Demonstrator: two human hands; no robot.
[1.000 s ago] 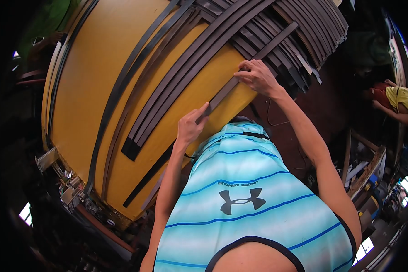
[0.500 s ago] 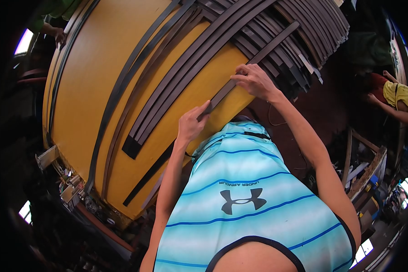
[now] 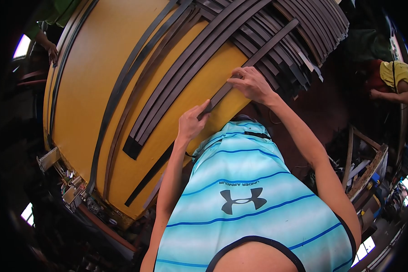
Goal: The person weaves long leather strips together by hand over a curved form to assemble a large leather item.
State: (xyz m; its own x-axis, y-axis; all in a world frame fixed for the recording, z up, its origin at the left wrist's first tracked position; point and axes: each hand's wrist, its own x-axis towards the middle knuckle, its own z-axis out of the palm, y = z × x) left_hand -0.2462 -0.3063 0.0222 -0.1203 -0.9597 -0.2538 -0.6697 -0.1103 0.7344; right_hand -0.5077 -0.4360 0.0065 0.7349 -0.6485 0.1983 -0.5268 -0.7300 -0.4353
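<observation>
Torso wore a sleeveless top (image 3: 240, 158), light turquoise fading to near-white, crossed by thin darker blue stripes; a dark emblem (image 3: 243, 201) sat on it, with small inverted "UNDER ARMOUR" lettering (image 3: 240, 183) at its 12 o'clock. Relative to the emblem, black neckline trim (image 3: 254, 238) curved at 6 o'clock, black armhole trim (image 3: 348, 231) ran near 4 o'clock, and a short dark band (image 3: 257, 135) showed at 12 o'clock, beyond the lettering. Left hand (image 3: 191, 123) and right hand (image 3: 253, 85): ungloved.
</observation>
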